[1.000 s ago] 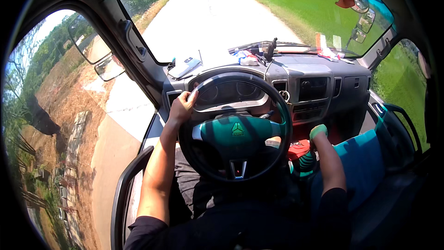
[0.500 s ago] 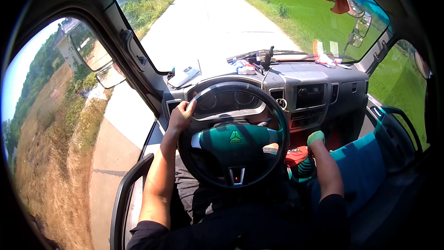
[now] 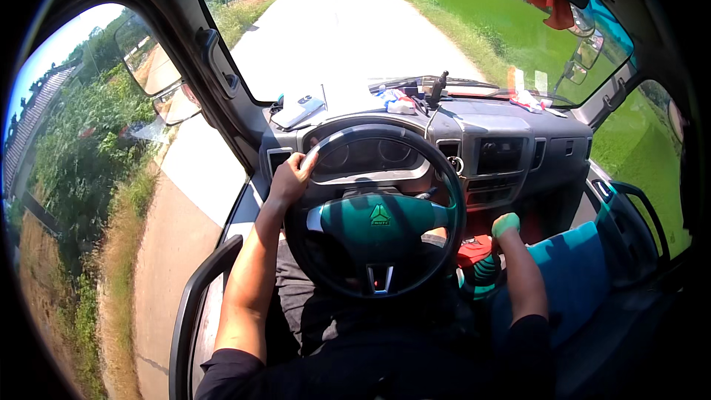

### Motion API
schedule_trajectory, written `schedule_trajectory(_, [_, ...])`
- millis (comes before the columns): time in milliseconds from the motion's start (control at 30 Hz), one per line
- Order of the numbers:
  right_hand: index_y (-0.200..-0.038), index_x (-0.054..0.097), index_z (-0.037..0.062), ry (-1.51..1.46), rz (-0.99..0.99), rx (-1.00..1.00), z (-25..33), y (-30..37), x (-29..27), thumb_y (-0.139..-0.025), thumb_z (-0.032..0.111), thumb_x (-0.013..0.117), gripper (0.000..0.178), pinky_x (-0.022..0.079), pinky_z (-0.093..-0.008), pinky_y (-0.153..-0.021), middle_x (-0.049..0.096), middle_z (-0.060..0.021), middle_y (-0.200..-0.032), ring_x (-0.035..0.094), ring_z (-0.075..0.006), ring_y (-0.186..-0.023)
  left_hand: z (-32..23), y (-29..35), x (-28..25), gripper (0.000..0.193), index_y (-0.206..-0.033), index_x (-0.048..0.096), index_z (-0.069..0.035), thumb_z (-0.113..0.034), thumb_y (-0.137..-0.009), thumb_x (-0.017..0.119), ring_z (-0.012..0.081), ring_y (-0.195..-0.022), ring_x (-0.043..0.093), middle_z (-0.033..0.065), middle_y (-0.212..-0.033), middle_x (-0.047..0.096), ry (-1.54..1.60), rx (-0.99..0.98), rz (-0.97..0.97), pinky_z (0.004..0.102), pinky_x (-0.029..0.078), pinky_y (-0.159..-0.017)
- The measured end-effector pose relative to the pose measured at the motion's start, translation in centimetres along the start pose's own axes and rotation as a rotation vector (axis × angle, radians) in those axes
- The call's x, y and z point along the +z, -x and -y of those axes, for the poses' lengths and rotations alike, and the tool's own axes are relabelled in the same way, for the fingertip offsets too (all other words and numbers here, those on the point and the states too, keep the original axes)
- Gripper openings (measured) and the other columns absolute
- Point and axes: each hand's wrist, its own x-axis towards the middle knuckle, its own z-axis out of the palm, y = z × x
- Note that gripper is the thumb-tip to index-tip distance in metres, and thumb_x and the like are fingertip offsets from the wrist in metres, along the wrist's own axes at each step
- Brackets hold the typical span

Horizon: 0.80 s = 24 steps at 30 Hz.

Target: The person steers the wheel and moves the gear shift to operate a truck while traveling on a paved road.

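A black steering wheel (image 3: 368, 235) with a green-lit hub fills the middle of the view. My left hand (image 3: 292, 178) is closed round the upper left of its rim, thumb uppermost. Low on the right, my right hand (image 3: 506, 228) is closed over the top of a gear lever, whose knob is hidden under the palm. The lever's ribbed boot (image 3: 486, 270) shows just below, beside a red part (image 3: 472, 250). Behind the wheel rim sits the instrument panel (image 3: 364, 155).
A white box-like device (image 3: 298, 112), a crumpled packet (image 3: 398, 101) and a black phone-holder-like stand (image 3: 440, 89) lie along the dashboard. A blue seat (image 3: 566, 270) is at right. Ahead runs a pale road (image 3: 337, 30) between bushes and a green field (image 3: 474, 11).
The roadside at left has slid past, with green bushes where dry grass was, and the road ahead is nearer. Both hands keep their places on the wheel and lever.
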Motion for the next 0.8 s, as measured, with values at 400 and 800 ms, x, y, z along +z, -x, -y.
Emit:
schedule_trajectory(400, [-0.109, 0.082, 0.0224, -0.031, -0.032, 0.082, 0.2, -1.5, 1.9, -0.095, 0.03, 0.058, 0.028, 0.057, -0.0376, -0.075, 0.079, 0.0006, -0.112, 0.076, -0.017, -0.1, 0.3, 0.4, 0.1, 0.054, -0.104, 0.069, 0.001, -0.053, -0.101, 0.061, 0.02, -0.07, 0.065, 0.0111, -0.074, 0.067, -0.006, -0.001, -0.026, 0.0357, 0.049, -0.066])
schedule_trajectory(800, [-0.109, 0.082, 0.0199, 0.006, -0.006, 0.018, 0.3, 0.6, 0.3, -0.092, 0.03, 0.066, 0.026, 0.059, -0.0423, -0.062, 0.079, 0.0017, -0.109, 0.076, -0.0185, -0.094, 1.7, 0.0, 0.7, 0.049, -0.103, 0.068, -0.001, -0.049, -0.101, 0.064, 0.0145, -0.059, 0.065, 0.0062, -0.071, 0.069, 0.03, 0.037, -0.045, 0.0312, 0.049, -0.056])
